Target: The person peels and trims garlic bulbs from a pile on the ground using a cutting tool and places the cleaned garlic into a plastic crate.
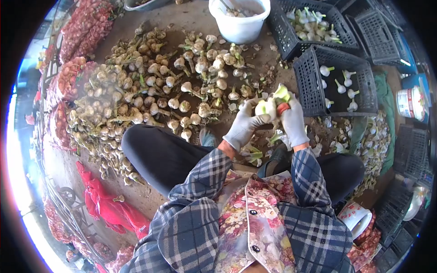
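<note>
A garlic bulb (263, 108) is held above the floor (148, 198) between the left hand (244, 123) and right hand (294, 120), both sets of fingers curled against it; its long axis appears slanted forward-right, towards the black crate (337, 111)'s left edge.

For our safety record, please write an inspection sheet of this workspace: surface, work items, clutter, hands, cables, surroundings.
Surface: floor, with bare patches and scattered debris.
Work items: garlic bulb at the hands; loose garlic heap ahead and left; white bulbs in the nearer black plastic crate.
Clutter: peelings at right; red plastic sheet at left.
Left hand: gloved, grips the garlic bulb.
Right hand: gloved, touches it; grip unclear.
Cables: nothing seen clearly.
Surroundings: white bucket ahead; filled mesh sacks at left.
</note>
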